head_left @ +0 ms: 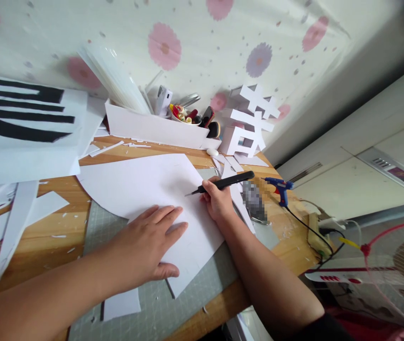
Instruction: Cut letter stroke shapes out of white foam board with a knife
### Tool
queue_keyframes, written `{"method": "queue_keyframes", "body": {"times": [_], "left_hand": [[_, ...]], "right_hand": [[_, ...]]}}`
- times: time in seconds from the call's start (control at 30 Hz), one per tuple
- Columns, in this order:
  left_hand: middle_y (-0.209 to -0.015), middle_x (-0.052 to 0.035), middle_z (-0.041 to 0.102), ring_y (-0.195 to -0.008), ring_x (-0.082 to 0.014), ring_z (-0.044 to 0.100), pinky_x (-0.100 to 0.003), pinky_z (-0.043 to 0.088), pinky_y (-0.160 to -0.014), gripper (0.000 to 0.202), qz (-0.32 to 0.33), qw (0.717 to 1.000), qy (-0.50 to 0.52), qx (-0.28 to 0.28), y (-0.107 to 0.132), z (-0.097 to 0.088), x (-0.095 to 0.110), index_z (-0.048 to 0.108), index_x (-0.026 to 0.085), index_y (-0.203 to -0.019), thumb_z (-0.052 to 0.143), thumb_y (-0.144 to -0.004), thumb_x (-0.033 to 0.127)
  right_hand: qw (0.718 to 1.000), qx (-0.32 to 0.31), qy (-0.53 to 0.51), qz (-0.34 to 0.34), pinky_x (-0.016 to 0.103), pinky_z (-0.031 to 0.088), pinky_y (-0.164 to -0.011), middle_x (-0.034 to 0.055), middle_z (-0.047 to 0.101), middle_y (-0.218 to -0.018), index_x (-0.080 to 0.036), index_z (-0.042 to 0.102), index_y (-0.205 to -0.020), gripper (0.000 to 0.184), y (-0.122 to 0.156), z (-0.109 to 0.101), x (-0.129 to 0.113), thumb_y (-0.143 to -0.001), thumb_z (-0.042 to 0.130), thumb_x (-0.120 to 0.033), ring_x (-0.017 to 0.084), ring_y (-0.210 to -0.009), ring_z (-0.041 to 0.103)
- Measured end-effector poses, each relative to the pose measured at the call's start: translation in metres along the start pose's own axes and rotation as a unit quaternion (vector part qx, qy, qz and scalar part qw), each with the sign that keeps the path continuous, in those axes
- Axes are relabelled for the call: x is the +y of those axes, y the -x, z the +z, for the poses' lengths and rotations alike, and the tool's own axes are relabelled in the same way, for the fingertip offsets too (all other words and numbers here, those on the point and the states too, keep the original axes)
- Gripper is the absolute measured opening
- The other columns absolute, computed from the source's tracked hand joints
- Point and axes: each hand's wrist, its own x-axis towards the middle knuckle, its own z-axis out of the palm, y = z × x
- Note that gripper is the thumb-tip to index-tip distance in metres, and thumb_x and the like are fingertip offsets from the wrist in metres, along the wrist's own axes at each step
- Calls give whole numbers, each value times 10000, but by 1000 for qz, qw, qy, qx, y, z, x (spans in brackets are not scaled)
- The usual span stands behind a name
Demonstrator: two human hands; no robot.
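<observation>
Left hand rests on white board; right hand grips a black pointed tool.

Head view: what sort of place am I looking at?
Probably a craft workspace, perhaps at home: a gridded cutting mat under the white sheet, a blue glue gun on the wooden table, and white built-up characters by the flowered wall covering.

A flowered wall covering, cutting mat and glue gun suggest a home workshop.
</observation>
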Motion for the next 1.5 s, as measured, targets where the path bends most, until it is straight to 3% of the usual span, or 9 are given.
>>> {"method": "queue_keyframes", "body": {"times": [0.1, 0.2, 0.37, 0.6, 0.83, 1.1, 1.3, 1.5], "left_hand": [[-1583, -222, 595, -1447, -417, 556, -535, 445, -1190, 805, 4, 1000, -1, 2, 1, 1, -1, 685, 204, -1434, 844, -815, 694], [-1575, -227, 601, -1435, -421, 565, -537, 449, -1184, 809, 5, 1000, -7, 11, 1, 2, -2, 691, 206, -1423, 851, -803, 700], [-1553, -242, 616, -1411, -430, 584, -541, 465, -1164, 822, 17, 999, -13, 27, 1, 4, -2, 703, 181, -1400, 891, -771, 674], [-1545, -245, 624, -1395, -435, 600, -558, 490, -1142, 829, 20, 999, -33, 12, -1, 0, -1, 705, 179, -1397, 891, -764, 681], [-1528, -271, 629, -1389, -467, 604, -598, 498, -1129, 835, 21, 999, -27, 17, -2, -1, 1, 719, 145, -1383, 905, -759, 668], [-1532, -248, 635, -1388, -449, 608, -581, 519, -1114, 817, 19, 999, -34, 12, -1, 1, -1, 719, 169, -1396, 843, -803, 718], [-1548, -243, 623, -1389, -442, 607, -569, 517, -1113, 825, 12, 999, -41, -4, -2, 0, -1, 704, 187, -1425, 834, -811, 722], [-1569, -233, 607, -1383, -438, 606, -543, 486, -1128, 837, 14, 999, -36, -9, -3, 1, -3, 689, 195, -1436, 852, -798, 711]], "right_hand": [[999, 31, -38, -15, 264, 483, -459, -73, 563, -540, -234, 610, -700, 429, 3, -1, 2, -633, 919, -524, 100, -434, 470], [999, 29, 5, -39, 291, 503, -486, -34, 626, -593, -230, 632, -687, 443, 8, 0, -3, -618, 948, -533, 131, -475, 550], [995, 24, 53, -76, 350, 559, -562, -47, 601, -560, -261, 652, -744, 381, 17, 5, -12, -636, 925, -505, 189, -518, 632], [987, 31, 94, -125, 379, 582, -668, -7, 691, -697, -275, 671, -748, 302, 16, 5, -9, -657, 890, -462, 215, -672, 671], [983, 19, 107, -149, 361, 582, -654, -3, 700, -700, -262, 680, -769, 283, 16, 3, -5, -701, 882, -448, 207, -666, 675], [970, -20, 142, -194, 342, 597, -654, -2, 718, -729, -255, 670, -811, 246, 13, 1, 0, -751, 829, -433, 201, -679, 700], [947, -126, 219, -199, 327, 592, -684, -6, 745, -766, -266, 697, -843, 146, 15, -12, -7, -837, 741, -405, 182, -691, 698], [936, -132, 273, -178, 323, 594, -702, 2, 765, -801, -257, 710, -905, 188, 26, -19, -11, -862, 729, -439, 190, -724, 722]]}}
